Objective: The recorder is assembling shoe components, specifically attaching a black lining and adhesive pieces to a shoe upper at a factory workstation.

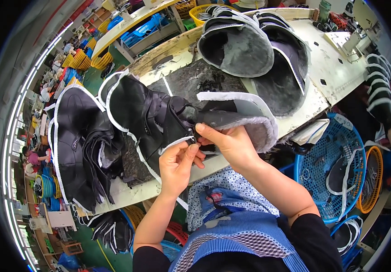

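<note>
Left: stacked black boot uppers (70, 136), seemingly kept within reach. Centre, at the worktable's (336, 75) near edge, left hand (177, 170) and right hand (235, 147) pinch a white-edged black upper (170, 129), apparently to steady it. Far right: grey fleece-lined uppers (245, 52).

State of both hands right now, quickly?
Left hand: closed, pinching the black leather-like upper with white edging.
Right hand: closed in a pinch at the same upper; exact layer gripped is hidden.
</note>
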`<state>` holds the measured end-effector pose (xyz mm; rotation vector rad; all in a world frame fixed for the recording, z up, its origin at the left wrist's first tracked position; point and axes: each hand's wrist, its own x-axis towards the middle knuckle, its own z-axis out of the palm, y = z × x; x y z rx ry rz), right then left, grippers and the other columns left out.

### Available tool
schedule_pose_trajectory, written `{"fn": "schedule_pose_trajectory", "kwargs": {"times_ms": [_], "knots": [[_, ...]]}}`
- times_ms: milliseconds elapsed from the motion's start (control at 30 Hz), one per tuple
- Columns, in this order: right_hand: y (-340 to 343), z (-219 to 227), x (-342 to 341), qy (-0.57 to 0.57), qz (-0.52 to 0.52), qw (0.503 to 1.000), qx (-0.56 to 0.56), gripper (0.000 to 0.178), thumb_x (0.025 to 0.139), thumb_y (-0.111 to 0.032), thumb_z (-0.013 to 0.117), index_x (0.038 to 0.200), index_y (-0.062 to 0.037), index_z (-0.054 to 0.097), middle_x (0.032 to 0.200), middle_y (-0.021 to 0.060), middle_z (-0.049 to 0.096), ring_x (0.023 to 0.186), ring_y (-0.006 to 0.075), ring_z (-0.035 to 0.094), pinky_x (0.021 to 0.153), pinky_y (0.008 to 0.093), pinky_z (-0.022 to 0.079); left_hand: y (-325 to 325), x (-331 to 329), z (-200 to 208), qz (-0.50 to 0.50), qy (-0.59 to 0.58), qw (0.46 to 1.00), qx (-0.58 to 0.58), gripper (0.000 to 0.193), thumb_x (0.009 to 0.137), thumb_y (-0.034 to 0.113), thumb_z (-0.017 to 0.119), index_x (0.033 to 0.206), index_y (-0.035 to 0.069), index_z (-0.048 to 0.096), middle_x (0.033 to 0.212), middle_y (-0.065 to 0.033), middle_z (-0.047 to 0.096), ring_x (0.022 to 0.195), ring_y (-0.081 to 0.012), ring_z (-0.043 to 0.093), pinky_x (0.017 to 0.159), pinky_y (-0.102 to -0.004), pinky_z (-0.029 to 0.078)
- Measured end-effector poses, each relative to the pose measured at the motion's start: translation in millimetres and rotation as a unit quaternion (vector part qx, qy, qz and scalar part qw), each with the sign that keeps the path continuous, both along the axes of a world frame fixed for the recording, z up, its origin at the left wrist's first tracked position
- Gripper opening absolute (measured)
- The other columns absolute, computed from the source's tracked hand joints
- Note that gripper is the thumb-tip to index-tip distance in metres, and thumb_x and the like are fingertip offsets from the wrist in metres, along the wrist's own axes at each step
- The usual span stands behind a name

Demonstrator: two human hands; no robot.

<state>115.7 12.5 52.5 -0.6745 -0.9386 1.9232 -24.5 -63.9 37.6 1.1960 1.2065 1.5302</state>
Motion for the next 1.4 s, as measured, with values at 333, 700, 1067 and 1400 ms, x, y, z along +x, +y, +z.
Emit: {"fn": "schedule_pose_trajectory", "kwargs": {"times_ms": [333,700,1067,1400], "knots": [[-5,-10,1,-0.064,-0.044,0.989,0.128,0.008,0.089,-0.006,0.063,0.089,0.0015,0.061,0.079,0.0013,0.063,0.071,0.0068,0.057,0.061,0.0255,0.046,4,2,-7,0.027,0.085,0.996,0.025,0.012,0.094,0.007,0.059,0.096,-0.005,0.062,0.077,-0.015,0.067,0.059,-0.0171,0.063,0.054,-0.0269,0.051],[-13,-10,7,-0.247,-0.13,0.905,0.322,0.005,0.086,0.0,0.059,0.087,0.0028,0.063,0.075,0.0143,0.063,0.066,0.0204,0.059,0.062,0.0327,0.045,18,1,-34,0.147,0.282,0.938,0.14,0.008,0.081,-0.005,0.063,0.086,-0.003,0.069,0.073,-0.0114,0.068,0.063,-0.017,0.066,0.057,-0.0295,0.05],[-6,3,18,-0.326,-0.072,0.874,0.353,0.004,0.074,0.0,0.055,0.075,0.0044,0.055,0.071,0.0234,0.058,0.07,0.0441,0.057,0.061,0.0456,0.045,15,30,-49,0.228,0.041,0.972,0.033,0.004,0.082,-0.003,0.064,0.084,-0.003,0.068,0.082,-0.004,0.069,0.071,-0.0113,0.063,0.063,-0.0264,0.049],[-16,-3,21,-0.257,-0.065,0.934,0.238,0.009,0.076,-0.002,0.057,0.072,0.0058,0.055,0.073,0.0253,0.058,0.075,0.0425,0.059,0.063,0.0441,0.046,30,3,-59,0.274,0.47,0.771,0.329,0.016,0.076,0.009,0.076,0.086,-0.003,0.071,0.083,-0.0106,0.072,0.071,-0.0224,0.068,0.068,-0.0322,0.053]]}}
